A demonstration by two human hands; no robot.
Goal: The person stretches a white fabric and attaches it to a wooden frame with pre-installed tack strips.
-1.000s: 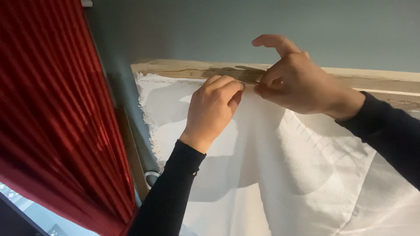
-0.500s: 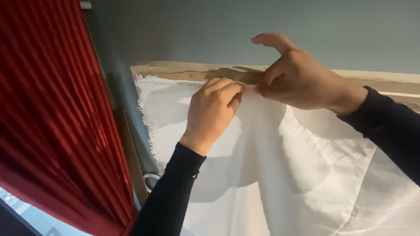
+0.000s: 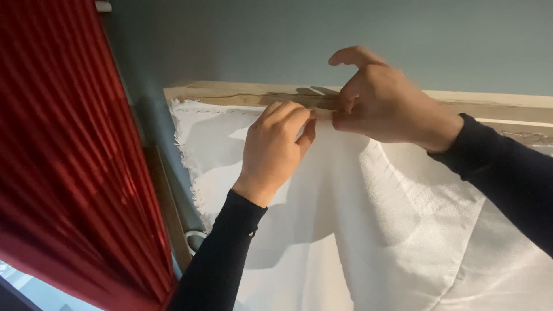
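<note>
Your left hand (image 3: pixel 275 151) curls its fingers closed against the top edge of the white woven cloth sheet with frayed borders (image 3: pixel 368 230), pressing it where it meets the pale wooden beam (image 3: pixel 230 95) that runs below the grey-blue wall (image 3: pixel 276 40). Your right hand (image 3: pixel 385 103) pinches thumb and fingers together at the same spot on the beam's lower edge, index finger lifted; what it pinches, beyond the cloth's edge, you cannot tell from here. The cloth hangs down from the beam, its frayed left edge near the beam's left end, beside the pleated red curtain (image 3: pixel 63 161).

To do this well, keep the left hand holding the cloth flat and taut along the beam while the right works just beside it. Smooth the fold between your hands before you press, so the top edge sits level.
</note>
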